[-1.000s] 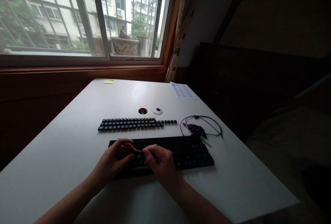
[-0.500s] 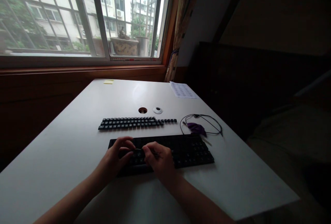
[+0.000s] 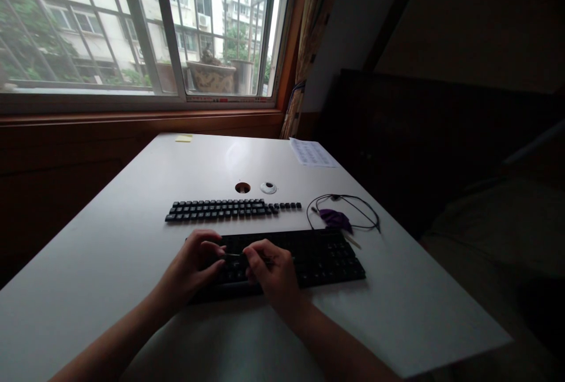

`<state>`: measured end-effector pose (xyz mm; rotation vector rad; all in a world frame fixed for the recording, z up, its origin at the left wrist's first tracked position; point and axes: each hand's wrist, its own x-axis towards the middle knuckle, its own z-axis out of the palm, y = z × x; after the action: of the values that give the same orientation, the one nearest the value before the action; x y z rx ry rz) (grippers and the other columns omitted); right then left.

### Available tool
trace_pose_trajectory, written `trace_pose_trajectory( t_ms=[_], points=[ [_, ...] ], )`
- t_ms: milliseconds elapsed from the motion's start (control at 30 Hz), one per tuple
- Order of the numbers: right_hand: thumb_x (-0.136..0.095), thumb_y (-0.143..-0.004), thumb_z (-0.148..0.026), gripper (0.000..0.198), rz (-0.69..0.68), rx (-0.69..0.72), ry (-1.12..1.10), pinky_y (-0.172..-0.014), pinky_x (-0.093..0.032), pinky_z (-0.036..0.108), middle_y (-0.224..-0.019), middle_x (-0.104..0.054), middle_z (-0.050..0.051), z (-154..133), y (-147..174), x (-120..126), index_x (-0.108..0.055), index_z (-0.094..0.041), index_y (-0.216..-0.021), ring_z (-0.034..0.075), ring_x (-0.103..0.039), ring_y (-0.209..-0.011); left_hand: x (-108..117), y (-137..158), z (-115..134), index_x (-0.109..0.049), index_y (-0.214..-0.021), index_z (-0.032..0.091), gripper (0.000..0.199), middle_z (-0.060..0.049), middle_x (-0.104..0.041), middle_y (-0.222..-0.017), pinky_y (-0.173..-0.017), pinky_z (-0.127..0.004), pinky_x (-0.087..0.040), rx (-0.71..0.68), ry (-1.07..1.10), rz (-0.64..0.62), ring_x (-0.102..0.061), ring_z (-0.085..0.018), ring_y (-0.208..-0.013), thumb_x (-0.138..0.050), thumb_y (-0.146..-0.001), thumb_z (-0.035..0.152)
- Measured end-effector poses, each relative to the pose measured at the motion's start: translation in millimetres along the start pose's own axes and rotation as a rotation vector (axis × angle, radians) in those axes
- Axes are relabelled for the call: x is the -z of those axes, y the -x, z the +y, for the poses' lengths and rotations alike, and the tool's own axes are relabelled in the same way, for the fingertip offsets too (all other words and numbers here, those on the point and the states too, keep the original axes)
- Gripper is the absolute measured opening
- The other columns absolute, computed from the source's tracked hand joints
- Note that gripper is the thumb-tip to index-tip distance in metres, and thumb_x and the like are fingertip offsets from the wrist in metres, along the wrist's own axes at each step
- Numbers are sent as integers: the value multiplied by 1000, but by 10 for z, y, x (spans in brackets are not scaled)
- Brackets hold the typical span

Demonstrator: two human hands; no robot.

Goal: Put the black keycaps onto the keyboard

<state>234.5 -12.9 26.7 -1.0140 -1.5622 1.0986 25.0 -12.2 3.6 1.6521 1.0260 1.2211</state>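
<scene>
A black keyboard (image 3: 326, 255) lies in front of me, partly covered by both hands. My right hand (image 3: 273, 267) is closed over its middle, pinching a thin wire tool (image 3: 233, 254) that points left. Over the keyboard's left end, my left hand (image 3: 194, 261) has its thumb and forefinger apart, with the tool's tip close to the gap between them. No object shows clearly in the left fingers. Beyond the keyboard stand loose black keycaps (image 3: 216, 211) in neat rows. Whatever lies under my palms is hidden.
On the white table (image 3: 110, 241), a black cable (image 3: 375, 211) loops around a purple cloth (image 3: 335, 219) at right. Farther back are a round hole (image 3: 242, 188), its white cover ring (image 3: 268, 188), printed paper (image 3: 312, 153) and a yellow note (image 3: 184, 138).
My left hand has shifted slightly left, its fingers farther from my right hand. More of the thin wire tool shows between the hands. My right hand has barely moved.
</scene>
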Motion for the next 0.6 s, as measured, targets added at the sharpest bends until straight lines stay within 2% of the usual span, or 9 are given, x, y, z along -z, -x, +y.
trace_pose_trajectory(
  t_ms=[133,300,600],
  points=[
    [-57,-92,-44,28,14,-39,-66,-47,-43,19,-57,-59,-3,-2,-13,7,-63,-18,-83,10,-56,-48,12,-14,48,-59,-98,21,14,-6,-52,-112,-88,-35,-58,-78,-107,33,-63,-17,-96,-65,-85,21],
    [-57,-92,-44,28,18,-25,-58,-48,-44,19,-57,-59,-3,1,-16,14,-63,-18,-83,10,-56,-48,48,-11,87,-65,-94,22,8,-8,-51,-121,-93,-40,-56,-68,-241,-15,-63,-22,-108,-62,-87,23],
    [-54,-93,-45,29,-8,47,38,-49,-45,20,-60,-61,-2,-4,10,26,-64,-19,-84,11,-58,-50,81,-44,129,-65,-94,21,7,-7,-57,-107,-86,-36,-57,-115,-315,-55,-62,-21,-100,-61,-89,24]
  ],
)
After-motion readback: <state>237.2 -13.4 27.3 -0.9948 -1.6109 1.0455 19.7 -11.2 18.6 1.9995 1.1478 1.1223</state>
